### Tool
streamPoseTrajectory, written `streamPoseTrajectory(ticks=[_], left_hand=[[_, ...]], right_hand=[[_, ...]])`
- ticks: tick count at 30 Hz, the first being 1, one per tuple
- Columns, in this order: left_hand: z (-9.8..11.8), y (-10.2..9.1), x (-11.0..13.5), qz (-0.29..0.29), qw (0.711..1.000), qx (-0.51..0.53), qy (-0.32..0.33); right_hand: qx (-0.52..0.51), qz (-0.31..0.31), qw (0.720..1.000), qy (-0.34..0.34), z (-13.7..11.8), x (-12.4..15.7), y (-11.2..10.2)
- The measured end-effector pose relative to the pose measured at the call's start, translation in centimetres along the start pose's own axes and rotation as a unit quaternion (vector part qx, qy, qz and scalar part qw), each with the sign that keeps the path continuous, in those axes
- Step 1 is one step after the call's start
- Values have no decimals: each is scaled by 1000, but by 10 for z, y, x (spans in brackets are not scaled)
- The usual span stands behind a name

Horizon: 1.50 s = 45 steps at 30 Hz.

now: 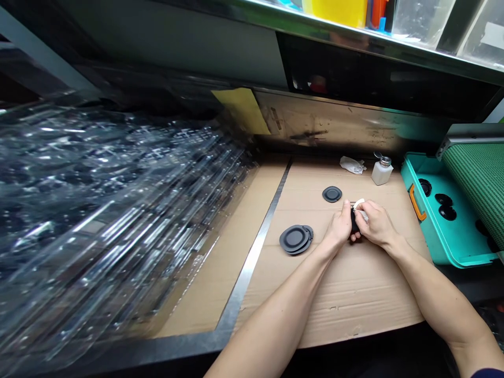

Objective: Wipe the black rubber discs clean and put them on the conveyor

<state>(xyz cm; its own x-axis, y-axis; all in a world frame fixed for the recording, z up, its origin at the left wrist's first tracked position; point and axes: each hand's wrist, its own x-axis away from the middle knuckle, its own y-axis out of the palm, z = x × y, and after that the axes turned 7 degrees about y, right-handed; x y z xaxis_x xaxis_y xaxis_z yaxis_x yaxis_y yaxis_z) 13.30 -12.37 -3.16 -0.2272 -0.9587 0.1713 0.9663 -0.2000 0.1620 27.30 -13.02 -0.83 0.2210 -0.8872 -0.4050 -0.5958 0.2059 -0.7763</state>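
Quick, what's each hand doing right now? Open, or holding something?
Left hand: closed on a small black part.
Right hand: closed on a white wipe, pressed against that same part.

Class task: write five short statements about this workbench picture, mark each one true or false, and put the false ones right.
1. The left hand and right hand meet around a small black part over the cardboard. True.
2. The white bottle lies tipped over. False: it stands upright, near the teal tray.
3. A single black disc lies beyond the hands. True.
4. The teal tray is empty. False: black discs lie in it.
5. The right hand's fingers pinch a yellow wipe. False: it is a white wipe.
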Motion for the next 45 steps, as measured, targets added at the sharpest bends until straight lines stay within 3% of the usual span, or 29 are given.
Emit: streamPoseTrajectory(ticks=[6, 12, 22, 30, 45], left_hand=[[5, 2, 3, 4, 1000, 1, -2], [10, 3, 7, 3, 1000, -13, 6], [7, 8, 13, 4, 997, -75, 30], [8, 8, 12, 15, 999, -36, 10], [7, 8, 14, 14, 997, -81, 14]], right_hand=[[-42, -1, 999, 9, -2, 0, -4], [-101, -48, 990, 84, -5, -3, -16], [-17, -86, 991, 102, -7, -3, -29], [41, -14, 998, 48, -7, 0, -13], [14, -6, 999, 51, -2, 1, -8]])
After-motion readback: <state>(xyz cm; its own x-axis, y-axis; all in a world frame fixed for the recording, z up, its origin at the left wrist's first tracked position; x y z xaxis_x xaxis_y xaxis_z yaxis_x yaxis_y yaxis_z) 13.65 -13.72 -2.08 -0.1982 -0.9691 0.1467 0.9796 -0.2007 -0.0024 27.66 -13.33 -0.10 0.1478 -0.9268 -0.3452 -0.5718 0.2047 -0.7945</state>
